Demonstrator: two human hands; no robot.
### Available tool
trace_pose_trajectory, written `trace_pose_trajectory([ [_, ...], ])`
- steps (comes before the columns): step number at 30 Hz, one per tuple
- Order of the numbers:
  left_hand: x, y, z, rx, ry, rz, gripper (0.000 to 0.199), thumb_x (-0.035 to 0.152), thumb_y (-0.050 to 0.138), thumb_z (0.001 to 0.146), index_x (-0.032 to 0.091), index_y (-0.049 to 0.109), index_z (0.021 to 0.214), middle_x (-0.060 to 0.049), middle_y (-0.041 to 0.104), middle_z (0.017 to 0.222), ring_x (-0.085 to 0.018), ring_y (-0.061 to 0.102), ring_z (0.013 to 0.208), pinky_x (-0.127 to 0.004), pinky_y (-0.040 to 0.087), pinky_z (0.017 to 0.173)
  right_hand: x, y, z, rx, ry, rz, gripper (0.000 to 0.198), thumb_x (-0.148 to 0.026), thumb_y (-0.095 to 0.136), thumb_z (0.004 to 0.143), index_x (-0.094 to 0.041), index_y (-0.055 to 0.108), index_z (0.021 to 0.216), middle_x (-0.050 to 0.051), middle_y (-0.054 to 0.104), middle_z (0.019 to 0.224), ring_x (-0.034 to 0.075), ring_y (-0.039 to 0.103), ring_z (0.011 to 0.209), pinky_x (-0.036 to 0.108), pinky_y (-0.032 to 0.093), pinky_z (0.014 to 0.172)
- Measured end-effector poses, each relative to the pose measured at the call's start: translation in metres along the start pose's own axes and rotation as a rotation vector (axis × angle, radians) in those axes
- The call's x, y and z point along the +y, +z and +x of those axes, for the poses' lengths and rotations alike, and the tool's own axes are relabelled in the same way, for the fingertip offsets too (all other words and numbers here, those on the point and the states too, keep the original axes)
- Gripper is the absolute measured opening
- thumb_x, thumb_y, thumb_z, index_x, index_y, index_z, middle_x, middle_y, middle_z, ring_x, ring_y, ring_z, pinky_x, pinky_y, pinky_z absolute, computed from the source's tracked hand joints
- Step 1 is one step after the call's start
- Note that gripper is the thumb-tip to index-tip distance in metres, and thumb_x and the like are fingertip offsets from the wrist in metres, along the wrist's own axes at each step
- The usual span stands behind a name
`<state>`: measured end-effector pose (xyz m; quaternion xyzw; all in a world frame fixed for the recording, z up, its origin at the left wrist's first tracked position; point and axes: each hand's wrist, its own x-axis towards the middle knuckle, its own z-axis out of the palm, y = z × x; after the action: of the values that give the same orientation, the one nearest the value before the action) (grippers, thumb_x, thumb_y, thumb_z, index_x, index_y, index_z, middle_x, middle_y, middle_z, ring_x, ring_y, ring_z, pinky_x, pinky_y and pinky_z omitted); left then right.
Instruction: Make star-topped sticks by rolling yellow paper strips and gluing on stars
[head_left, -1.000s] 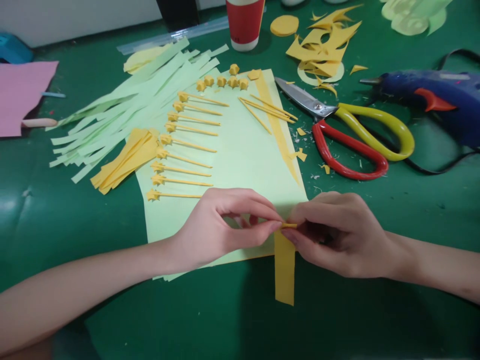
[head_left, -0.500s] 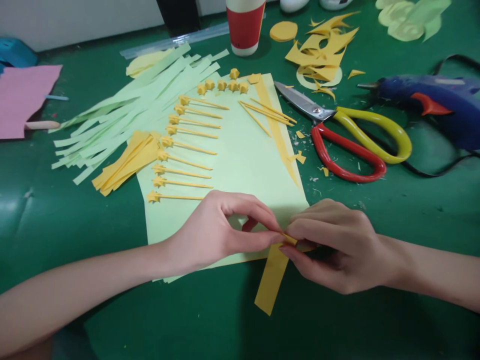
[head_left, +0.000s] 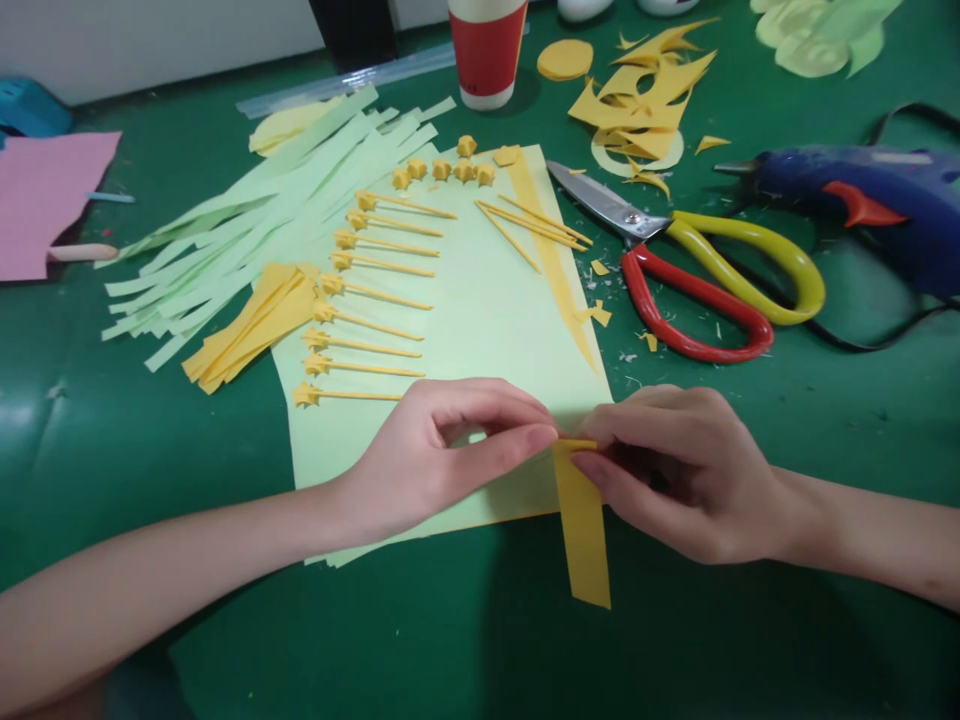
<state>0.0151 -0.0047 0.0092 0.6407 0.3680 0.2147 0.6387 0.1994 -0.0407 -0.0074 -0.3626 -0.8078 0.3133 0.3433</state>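
Observation:
A yellow paper strip (head_left: 583, 530) hangs down from the fingertips of both hands, its top end folded or rolled over. My left hand (head_left: 450, 450) pinches the upper left corner between thumb and fingers. From the other side, my right hand (head_left: 682, 470) grips the upper right corner with its thumb in front. Beneath the hands lies a pale green paper sheet (head_left: 495, 330). On it, to the left, a column of thin yellow rolled sticks (head_left: 390, 290) with small star-shaped tips is laid out. Several small yellow folded stars (head_left: 442, 171) sit at its top edge.
Scissors (head_left: 675, 260) with red and yellow handles lie right of the sheet, beside a blue glue gun (head_left: 847, 190). Green paper strips (head_left: 285, 210) and a yellow strip bundle (head_left: 251, 325) lie left. A red-and-white cup (head_left: 487, 50) and yellow scraps (head_left: 645, 100) stand farther back.
The strip's hanging part has swung from slanting down-left to nearly vertical. Both hands have risen slightly, and the fold at its top now lies level between the fingertips.

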Motion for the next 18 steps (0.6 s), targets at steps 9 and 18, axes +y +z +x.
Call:
trace_pose_trajectory([
  [9, -0.0036, 0.0032, -0.0002, 0.036, 0.013, 0.047, 0.008, 0.019, 0.063, 0.076, 0.015, 0.069, 0.073, -0.003, 0.068, 0.078, -0.012, 0.059, 0.068, -0.021, 0.045, 0.058, 0.0007, 0.0022, -0.0009, -0.009, -0.008, 0.018, 0.023, -0.014, 0.046, 0.082, -0.017, 0.036, 0.061, -0.007, 0.028, 0.046, 0.003, 0.022, 0.04, 0.017, 0.022, 0.038],
  [18, -0.0053, 0.0036, -0.0013, 0.042, -0.008, 0.025, 0.008, 0.02, 0.061, 0.076, 0.016, 0.066, 0.072, -0.001, 0.065, 0.074, -0.012, 0.056, 0.067, -0.022, 0.043, 0.058, 0.0004, 0.0015, -0.0001, -0.016, -0.027, 0.024, 0.023, -0.013, 0.045, 0.082, -0.018, 0.033, 0.063, -0.008, 0.027, 0.047, 0.004, 0.022, 0.041, 0.017, 0.021, 0.039],
])
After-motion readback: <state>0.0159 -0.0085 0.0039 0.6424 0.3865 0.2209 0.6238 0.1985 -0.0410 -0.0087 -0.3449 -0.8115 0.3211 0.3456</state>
